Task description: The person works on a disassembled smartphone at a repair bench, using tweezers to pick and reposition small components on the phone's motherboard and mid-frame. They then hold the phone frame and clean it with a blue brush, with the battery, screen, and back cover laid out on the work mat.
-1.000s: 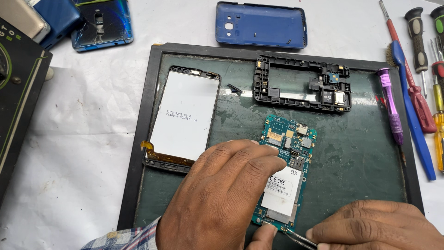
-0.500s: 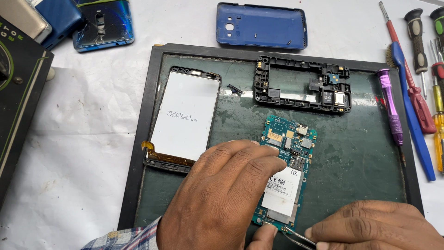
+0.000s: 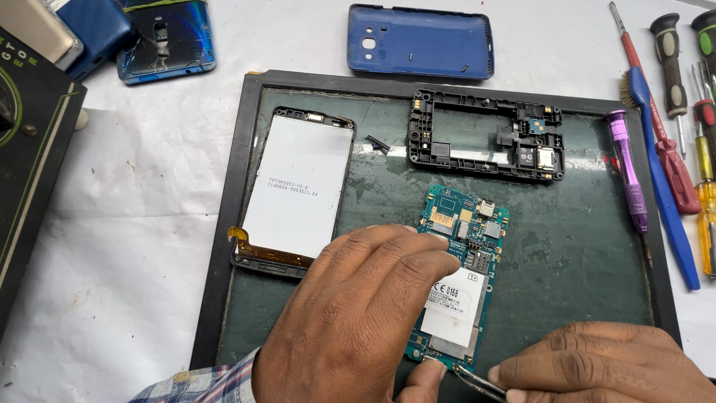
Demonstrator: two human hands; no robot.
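Note:
A teal phone circuit board (image 3: 466,246) with a white label lies on the dark green work mat (image 3: 582,246). My left hand (image 3: 358,313) rests on the board, fingers pressing its left edge and thumb at its lower end. At the bottom right, my right hand (image 3: 604,366) grips metal tweezers (image 3: 477,382) whose tip touches the board's bottom edge. A phone screen assembly (image 3: 298,186) lies face down to the left. The black middle frame (image 3: 485,134) lies above the board.
A blue back cover (image 3: 421,41) lies beyond the mat. Screwdrivers, a purple one (image 3: 626,172) and a blue pry tool (image 3: 664,186) lie along the right. Other phones (image 3: 160,37) and a dark box (image 3: 30,164) sit at the left.

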